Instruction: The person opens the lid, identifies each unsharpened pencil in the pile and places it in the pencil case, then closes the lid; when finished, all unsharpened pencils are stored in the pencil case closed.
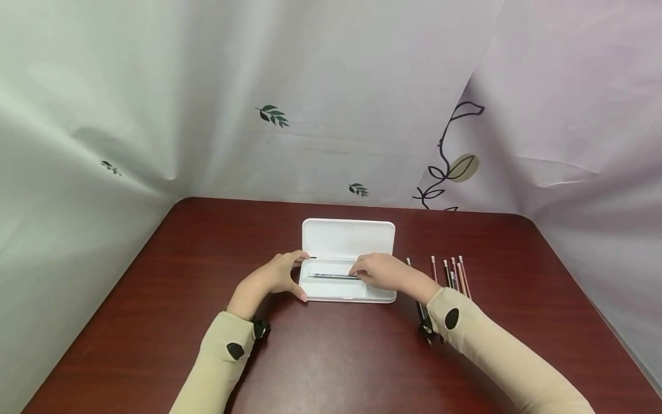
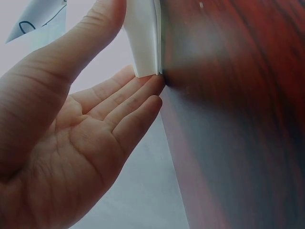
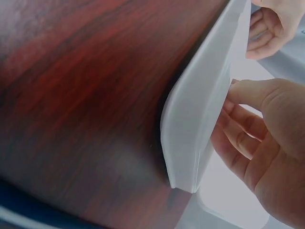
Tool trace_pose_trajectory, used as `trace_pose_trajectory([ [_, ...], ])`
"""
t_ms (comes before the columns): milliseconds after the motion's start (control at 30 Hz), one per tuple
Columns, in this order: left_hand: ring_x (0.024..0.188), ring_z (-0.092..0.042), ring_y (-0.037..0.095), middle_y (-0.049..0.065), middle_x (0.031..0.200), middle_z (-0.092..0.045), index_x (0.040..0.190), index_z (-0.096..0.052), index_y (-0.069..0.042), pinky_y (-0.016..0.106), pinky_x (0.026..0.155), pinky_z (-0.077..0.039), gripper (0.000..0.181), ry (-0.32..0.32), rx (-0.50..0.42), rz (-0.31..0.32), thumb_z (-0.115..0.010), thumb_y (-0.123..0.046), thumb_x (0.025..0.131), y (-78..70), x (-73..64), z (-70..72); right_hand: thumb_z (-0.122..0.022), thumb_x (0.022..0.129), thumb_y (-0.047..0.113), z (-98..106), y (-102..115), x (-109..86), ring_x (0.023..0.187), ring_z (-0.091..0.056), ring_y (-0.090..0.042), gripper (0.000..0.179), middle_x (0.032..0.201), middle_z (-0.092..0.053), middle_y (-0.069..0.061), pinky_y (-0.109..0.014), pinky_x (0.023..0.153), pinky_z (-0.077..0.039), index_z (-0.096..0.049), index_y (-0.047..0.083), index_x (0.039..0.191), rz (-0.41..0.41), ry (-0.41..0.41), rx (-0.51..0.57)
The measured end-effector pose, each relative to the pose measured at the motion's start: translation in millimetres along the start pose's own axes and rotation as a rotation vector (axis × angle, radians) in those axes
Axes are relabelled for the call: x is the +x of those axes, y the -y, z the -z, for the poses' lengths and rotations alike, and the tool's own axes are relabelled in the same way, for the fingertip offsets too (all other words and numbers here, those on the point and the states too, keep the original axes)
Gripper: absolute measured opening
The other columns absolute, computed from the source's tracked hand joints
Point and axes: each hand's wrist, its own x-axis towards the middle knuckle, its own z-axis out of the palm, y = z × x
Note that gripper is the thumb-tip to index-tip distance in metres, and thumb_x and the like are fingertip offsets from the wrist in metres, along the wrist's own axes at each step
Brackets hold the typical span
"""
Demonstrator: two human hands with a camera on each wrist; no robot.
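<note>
A white pencil case lies with its lid raised at the back. My left hand spans its left end, thumb at the front corner and fingers by the back corner; in the left wrist view, the fingertips meet the white edge. Inside the case a slim dark pencil lies lengthwise. My right hand reaches into the case and pinches the pencil's right end, its fingertips partly hidden. From the right wrist, the thumb and curled fingers show behind the case's wall, which hides the pencil there.
Several loose pencils lie on the dark red table to the right, partly under the right forearm. One dark pencil lies nearer the case, by the right wrist strap. A pale patterned curtain hangs behind and on both sides.
</note>
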Motion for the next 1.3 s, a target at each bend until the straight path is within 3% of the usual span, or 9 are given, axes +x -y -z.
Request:
trace_pose_trajectory([
  [133,0.122,-0.051,0.027,0.016,0.13,-0.055,0.128,-0.048,-0.003,0.042,0.101,-0.039,0.089,0.0,-0.002,0.008,-0.091,-0.023,0.053,1.1,-1.6,0.4,-0.059,0.088,0.01,0,-3,-1.6,0.071,-0.055,-0.007,0.021,0.086,-0.065,0.004,-0.026,0.065,-0.048,-0.07,0.014,0.106,-0.002,-0.018,0.004],
  [233,0.122,-0.051,0.027,0.016,0.13,-0.055,0.129,-0.048,-0.004,0.042,0.101,-0.039,0.089,0.001,-0.003,0.018,-0.091,-0.023,0.053,1.7,-1.7,-0.5,-0.059,0.089,0.014,-1,-9,-9.9,0.08,-0.06,-0.009,0.024,0.092,-0.066,0.003,-0.028,0.069,-0.05,-0.067,0.014,0.112,-0.031,-0.058,0.008],
  [333,0.122,-0.051,0.027,0.016,0.13,-0.055,0.129,-0.048,-0.005,0.042,0.101,-0.039,0.089,0.006,-0.01,0.031,-0.091,-0.023,0.054,2.0,-1.5,-1.7,-0.059,0.09,0.016,-1,-16,-24.9,0.087,-0.062,-0.011,0.027,0.097,-0.066,0.003,-0.029,0.071,-0.051,-0.065,0.014,0.116,-0.066,-0.094,0.047],
  [533,0.122,-0.051,0.027,0.018,0.129,-0.055,0.13,-0.047,-0.004,0.042,0.102,-0.039,0.09,0.003,-0.012,0.026,-0.091,-0.023,0.054,3.8,-1.1,-0.1,-0.064,0.086,0.011,3,-32,-58.3,0.087,-0.063,-0.011,0.032,0.101,-0.067,-0.001,-0.028,0.068,-0.05,-0.063,0.011,0.118,-0.099,-0.191,0.154],
  [867,0.122,-0.051,0.027,0.017,0.13,-0.054,0.131,-0.046,-0.004,0.042,0.102,-0.039,0.09,0.005,-0.019,0.019,-0.09,-0.023,0.055,3.5,-0.6,4.1,-0.069,0.081,0.007,9,-47,-107.0,0.088,-0.064,-0.015,0.035,0.103,-0.067,-0.004,-0.034,0.072,-0.052,-0.063,0.007,0.116,-0.21,-0.289,0.199],
  [1133,0.122,-0.051,0.027,0.017,0.129,-0.055,0.13,-0.047,-0.003,0.043,0.101,-0.039,0.089,0.007,-0.013,0.012,-0.09,-0.023,0.054,3.4,-0.3,-0.7,-0.071,0.078,0.007,4,-45,-141.2,0.063,-0.055,0.001,0.024,0.072,-0.062,0.011,-0.022,0.055,-0.045,-0.066,0.004,0.102,-0.398,-0.355,0.204],
  [1300,0.122,-0.051,0.027,0.017,0.13,-0.055,0.13,-0.047,-0.003,0.042,0.101,-0.039,0.09,0.007,-0.01,0.018,-0.09,-0.023,0.054,2.2,-0.5,-2.1,-0.075,0.076,0.015,1,-37,-150.6,0.055,-0.051,0.002,0.017,0.064,-0.059,0.013,-0.02,0.051,-0.042,-0.063,0.008,0.086,-0.541,-0.317,0.25],
])
